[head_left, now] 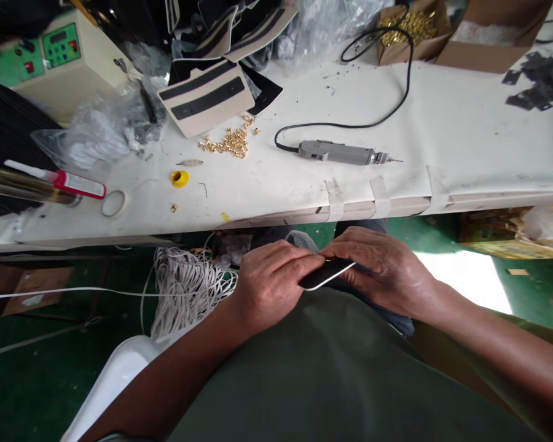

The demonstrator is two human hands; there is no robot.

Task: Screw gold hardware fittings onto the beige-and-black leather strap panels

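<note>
Both my hands meet in front of my lap, just below the table's front edge, around a flat black piece with a pale edge (pixel 327 274). My left hand (pixel 276 279) grips its left side, with the fingers bent over the top. From the right, my right hand (pixel 382 267) holds it between thumb and fingers. A tiny gold glint shows between the fingertips, too small to make out. On the table lie a grey electric screwdriver (pixel 338 151), a heap of small gold fasteners (pixel 233 142) and several beige panels with black strips (pixel 207 98).
A yellow ring (pixel 179 178), a tape roll (pixel 115 203) and a red-labelled tube (pixel 80 184) lie at the left. Cardboard boxes (pixel 415 46) stand at the back right, near black plates (pixel 541 80). A tangle of white cord (pixel 184 288) hangs below the table.
</note>
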